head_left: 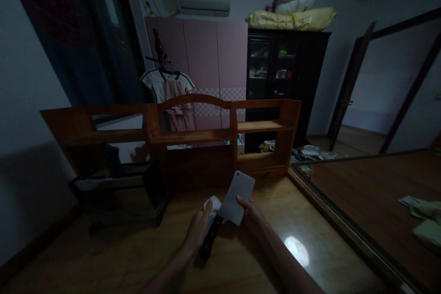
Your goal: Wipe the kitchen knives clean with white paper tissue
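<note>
Cleaver (238, 196) held above the desk (275, 213), short of its far edge, where a wooden shelf unit (193, 137) stands. Right hand (255, 217): fingers clamped on blade. Left hand (199, 228): fingers closed on white wad (214, 204); grip on handle, cannot tell. Dark-framed container (120, 206) near far left corner.

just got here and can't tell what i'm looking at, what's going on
A person is holding a cleaver over a wooden surface. The right hand grips the side of the blade, while the left hand holds a white cloth or tissue beside the black handle. The handle points back toward the person and the blade points away. Behind the cleaver stands a wooden shelf. It is dim, so whether the white piece touches the blade is hard to tell.
</note>
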The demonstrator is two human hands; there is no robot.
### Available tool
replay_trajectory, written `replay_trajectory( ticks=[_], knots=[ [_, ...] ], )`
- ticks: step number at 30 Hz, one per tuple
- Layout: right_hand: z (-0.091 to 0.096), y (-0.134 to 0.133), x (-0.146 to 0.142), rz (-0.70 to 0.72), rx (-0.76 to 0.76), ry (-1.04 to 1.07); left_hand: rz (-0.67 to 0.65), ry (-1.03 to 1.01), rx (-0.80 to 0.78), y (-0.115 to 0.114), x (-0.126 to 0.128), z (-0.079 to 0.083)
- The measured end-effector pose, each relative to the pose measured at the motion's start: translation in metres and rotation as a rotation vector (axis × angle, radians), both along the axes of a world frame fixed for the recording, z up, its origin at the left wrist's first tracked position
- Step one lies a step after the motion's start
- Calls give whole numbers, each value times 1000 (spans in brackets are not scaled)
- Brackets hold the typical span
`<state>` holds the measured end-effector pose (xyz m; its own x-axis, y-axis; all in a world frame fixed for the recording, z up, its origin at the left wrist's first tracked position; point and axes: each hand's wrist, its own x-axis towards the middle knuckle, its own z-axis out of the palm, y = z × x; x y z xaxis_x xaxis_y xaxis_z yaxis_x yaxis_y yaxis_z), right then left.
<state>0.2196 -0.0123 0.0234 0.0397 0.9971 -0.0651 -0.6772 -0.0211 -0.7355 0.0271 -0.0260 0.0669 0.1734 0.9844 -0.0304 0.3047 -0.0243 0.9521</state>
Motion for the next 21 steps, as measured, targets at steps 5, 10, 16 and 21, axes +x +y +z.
replay_trajectory(
  ticks=[5,10,16,21],
  knots=[
    [-1,-1,0,19,5,-10,-39,-27,18,-4,4,0],
    [0,0,-1,10,-4,-10,-64,-103,-14,-4,0,3],
    [3,-2,-4,19,-19,-24,-76,-128,-69,-1,-4,3],
    [8,-5,-4,33,-18,-36,-67,-141,-95,7,-2,-4]
  ],
)
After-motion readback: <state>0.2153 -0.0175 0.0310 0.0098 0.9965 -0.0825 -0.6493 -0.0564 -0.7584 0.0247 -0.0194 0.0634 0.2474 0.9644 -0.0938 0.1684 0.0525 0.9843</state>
